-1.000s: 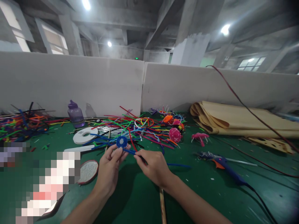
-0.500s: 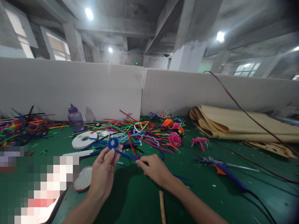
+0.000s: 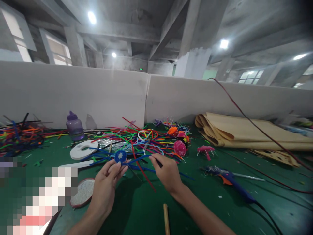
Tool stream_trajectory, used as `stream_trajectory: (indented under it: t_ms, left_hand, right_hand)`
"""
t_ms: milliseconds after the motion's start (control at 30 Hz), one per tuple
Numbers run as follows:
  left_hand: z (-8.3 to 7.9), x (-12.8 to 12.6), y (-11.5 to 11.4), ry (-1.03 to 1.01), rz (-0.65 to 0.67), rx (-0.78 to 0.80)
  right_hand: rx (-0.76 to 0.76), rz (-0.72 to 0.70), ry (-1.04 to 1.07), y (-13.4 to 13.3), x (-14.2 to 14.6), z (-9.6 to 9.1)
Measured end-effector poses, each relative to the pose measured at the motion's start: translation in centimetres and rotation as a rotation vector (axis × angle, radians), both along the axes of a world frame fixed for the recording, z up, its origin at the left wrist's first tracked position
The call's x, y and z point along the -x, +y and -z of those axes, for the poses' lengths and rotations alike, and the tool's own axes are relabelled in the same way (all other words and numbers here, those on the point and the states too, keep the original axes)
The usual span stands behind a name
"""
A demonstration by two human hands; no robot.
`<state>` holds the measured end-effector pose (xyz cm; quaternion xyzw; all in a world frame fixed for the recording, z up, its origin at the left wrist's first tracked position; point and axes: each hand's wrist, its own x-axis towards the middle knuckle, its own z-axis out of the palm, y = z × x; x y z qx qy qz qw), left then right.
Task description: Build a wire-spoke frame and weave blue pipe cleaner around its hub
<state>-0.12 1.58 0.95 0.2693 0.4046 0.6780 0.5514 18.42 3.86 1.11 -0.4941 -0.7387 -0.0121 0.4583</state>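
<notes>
My left hand (image 3: 107, 182) pinches a blue pipe-cleaner coil (image 3: 120, 156), a small flat spiral disc, between its fingertips. From the disc a free blue tail (image 3: 139, 159) runs right to my right hand (image 3: 167, 172), whose fingers are closed on it. Both hands hover just above the green table (image 3: 210, 209), in front of a heap of coloured pipe cleaners (image 3: 137, 137). A loose red pipe cleaner (image 3: 144, 173) lies under the hands.
A blue glue gun (image 3: 232, 181) with its cord lies to the right. Finished pink and orange fuzzy pieces (image 3: 179, 147), a white tape roll (image 3: 81, 149), a purple bottle (image 3: 73, 125), a dish of white granules (image 3: 83, 196), rolled tan sheets (image 3: 249, 132) and a wooden stick (image 3: 166, 218) surround the hands.
My right hand has risen and moved right, drawing the blue tail higher and tauter. The left hand and coil shifted slightly left. The camera tilted a little.
</notes>
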Motion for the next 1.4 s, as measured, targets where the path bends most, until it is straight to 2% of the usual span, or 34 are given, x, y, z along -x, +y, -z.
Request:
stream_trajectory:
  t_ms: [167,400,567,733,967,1233,1400]
  left_hand:
    - [0.0,-0.2,-0.2,0.049,0.026,0.058]
    - [0.0,-0.5,-0.5,0.106,0.159,0.022]
    - [0.0,-0.7,-0.7,0.114,0.227,0.014]
    - [0.0,-0.7,-0.7,0.14,0.229,0.024]
    - [0.2,-0.6,-0.6,0.167,0.256,0.017]
    - [0.6,-0.5,-0.6,0.192,0.287,0.007]
    - [0.2,-0.7,-0.7,0.191,0.318,-0.005]
  right_hand:
    - [-0.131,-0.024,0.048,0.0,-0.1,0.0]
    - [-0.187,-0.009,0.036,0.1,-0.6,-0.7]
    - [-0.173,0.009,0.027,0.2,-0.8,-1.0]
    - [-0.189,-0.034,-0.12,0.2,-0.8,-0.9]
    - [-0.179,-0.245,-0.297,-0.2,-0.7,-1.0]
    - [-0.129,-0.294,-0.231,-0.5,-0.7,-1.8]
    - [-0.1,-0.243,-0.222,-0.3,-0.9,-1.7]
